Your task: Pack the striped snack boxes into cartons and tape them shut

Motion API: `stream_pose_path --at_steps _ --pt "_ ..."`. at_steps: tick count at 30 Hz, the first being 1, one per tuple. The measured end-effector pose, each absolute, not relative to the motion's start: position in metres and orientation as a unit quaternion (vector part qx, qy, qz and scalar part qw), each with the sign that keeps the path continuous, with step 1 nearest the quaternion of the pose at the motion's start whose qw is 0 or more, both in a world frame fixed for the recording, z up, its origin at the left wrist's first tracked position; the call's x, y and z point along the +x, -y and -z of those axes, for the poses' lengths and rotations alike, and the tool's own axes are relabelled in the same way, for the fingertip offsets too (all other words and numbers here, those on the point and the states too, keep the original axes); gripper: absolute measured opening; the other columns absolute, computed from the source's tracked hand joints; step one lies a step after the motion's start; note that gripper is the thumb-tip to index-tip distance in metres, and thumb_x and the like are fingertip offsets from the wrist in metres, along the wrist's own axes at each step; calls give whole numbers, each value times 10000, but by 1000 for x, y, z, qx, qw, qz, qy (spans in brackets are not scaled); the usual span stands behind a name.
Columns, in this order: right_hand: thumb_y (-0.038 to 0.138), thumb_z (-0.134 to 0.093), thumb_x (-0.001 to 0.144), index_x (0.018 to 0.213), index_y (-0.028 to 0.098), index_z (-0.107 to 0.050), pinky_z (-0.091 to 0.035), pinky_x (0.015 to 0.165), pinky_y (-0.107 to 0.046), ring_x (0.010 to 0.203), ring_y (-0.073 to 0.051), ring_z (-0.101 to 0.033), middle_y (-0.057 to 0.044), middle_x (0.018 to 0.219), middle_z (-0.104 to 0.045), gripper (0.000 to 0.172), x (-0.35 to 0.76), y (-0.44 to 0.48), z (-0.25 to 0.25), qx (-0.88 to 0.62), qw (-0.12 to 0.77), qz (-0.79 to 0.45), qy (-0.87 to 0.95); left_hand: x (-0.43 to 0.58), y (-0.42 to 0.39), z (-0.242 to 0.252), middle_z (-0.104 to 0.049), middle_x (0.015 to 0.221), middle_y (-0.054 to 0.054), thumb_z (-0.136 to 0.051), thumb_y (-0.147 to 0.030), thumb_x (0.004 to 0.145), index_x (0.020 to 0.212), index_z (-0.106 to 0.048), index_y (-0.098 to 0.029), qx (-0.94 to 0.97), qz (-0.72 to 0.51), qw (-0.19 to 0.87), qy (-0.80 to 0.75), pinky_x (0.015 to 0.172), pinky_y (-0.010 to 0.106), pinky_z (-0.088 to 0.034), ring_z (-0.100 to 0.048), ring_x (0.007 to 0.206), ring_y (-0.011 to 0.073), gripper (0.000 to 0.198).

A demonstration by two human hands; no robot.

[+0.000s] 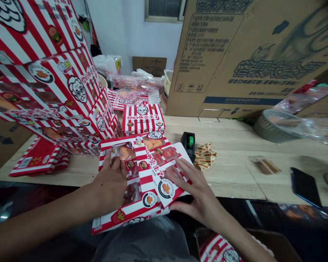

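Note:
A red-and-white striped food gift box [146, 174] lies at the table's front edge, its printed panel lying askew over the right part. Through its openings show small clear-wrapped pieces, some orange-brown like fried chicken [127, 153], some red. My left hand [112, 182] reaches into the box's left opening, fingers apart and touching the packets; its fingertips are partly hidden. My right hand [198, 193] grips the right side of the box, fingers over the panel and thumb at its lower edge.
Striped boxes [79, 87] are stacked high at the left. Another closed box [143, 118] stands behind. A tape dispenser [188, 143], crumpled wrapper [205, 156], phone [306, 186] and basket [273, 127] are on the table. A large cardboard carton [235, 54] stands at the back right.

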State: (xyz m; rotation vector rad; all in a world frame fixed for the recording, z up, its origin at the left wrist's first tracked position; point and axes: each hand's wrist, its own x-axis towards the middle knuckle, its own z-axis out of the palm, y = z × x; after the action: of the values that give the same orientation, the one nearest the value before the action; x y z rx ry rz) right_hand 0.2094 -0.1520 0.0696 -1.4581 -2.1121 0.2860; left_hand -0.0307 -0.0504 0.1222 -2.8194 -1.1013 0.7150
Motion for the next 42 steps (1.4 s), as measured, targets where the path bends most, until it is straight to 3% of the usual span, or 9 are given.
stream_pose_path --at_steps 6,8,11,14,17,27,33,36,42 --pt "463 -616 742 1294 352 -406 -315 985 -484 1284 -273 -273 -28 1398 -366 601 203 153 -64 -543 308 -79 777 -28 57 -127 -588 1127 222 -509 -429 746 998 -630 -87 -918 -111 40 378 1004 635 -105 -376 1205 395 442" --pt "438 -623 750 1263 347 -447 -315 983 -467 1278 -261 -289 -23 1392 -375 550 205 152 -67 -542 321 -79 773 -26 61 -133 -627 1036 170 -433 -373 816 883 -647 -122 -915 -60 -107 385 995 577 -220 -467 1119 346 336" --pt "423 -629 752 1238 340 -478 -315 971 -461 1274 -260 -300 -28 1393 -372 515 205 152 -69 -543 328 -82 769 -26 65 -141 -667 885 60 -294 -387 890 845 -633 -183 -841 -65 -383 376 853 387 -437 -596 883 227 399" --pt "429 -636 746 1219 348 -498 -303 976 -464 1274 -264 -304 -25 1401 -356 499 202 154 -68 -543 344 -94 760 -26 67 -143 -688 880 -13 -395 -430 859 946 -629 -225 -684 -79 -611 389 786 289 -477 -628 852 182 324" --pt "427 -634 748 1176 351 -540 -278 994 -473 1273 -270 -315 -24 1412 -334 445 195 157 -68 -544 374 -98 745 -23 69 -137 -673 1025 -9 -522 -379 802 1103 -576 -242 -523 -33 -752 401 884 328 -442 -608 979 195 335" --pt "329 -633 773 1129 328 -575 -298 976 -511 1281 -287 -316 -42 1376 -393 360 183 161 -70 -557 376 -43 739 -22 76 -125 -612 1162 29 -517 -366 827 1201 -503 -222 -531 6 -758 378 907 360 -431 -592 1005 197 401" --pt "388 -626 769 1132 333 -555 -60 1020 -658 1301 -311 -281 -22 1300 -501 375 182 163 -67 -542 331 24 772 -18 77 -121 -649 1038 26 -511 -410 812 1048 -542 -198 -567 1 -719 402 861 341 -443 -591 953 200 319" --pt "312 -607 800 1085 315 -582 -4 1053 -617 1281 -259 -333 2 1205 -587 286 178 162 -69 -530 342 84 771 -18 76 -121 -650 963 26 -498 -437 807 966 -549 -185 -605 0 -680 414 844 337 -437 -581 909 200 302" --pt "258 -578 826 1040 279 -613 -35 1102 -521 1178 -181 -460 12 1121 -642 218 173 160 -69 -529 365 100 759 -21 76 -118 -653 950 22 -502 -420 799 975 -543 -194 -603 10 -675 425 869 341 -415 -571 945 208 290"
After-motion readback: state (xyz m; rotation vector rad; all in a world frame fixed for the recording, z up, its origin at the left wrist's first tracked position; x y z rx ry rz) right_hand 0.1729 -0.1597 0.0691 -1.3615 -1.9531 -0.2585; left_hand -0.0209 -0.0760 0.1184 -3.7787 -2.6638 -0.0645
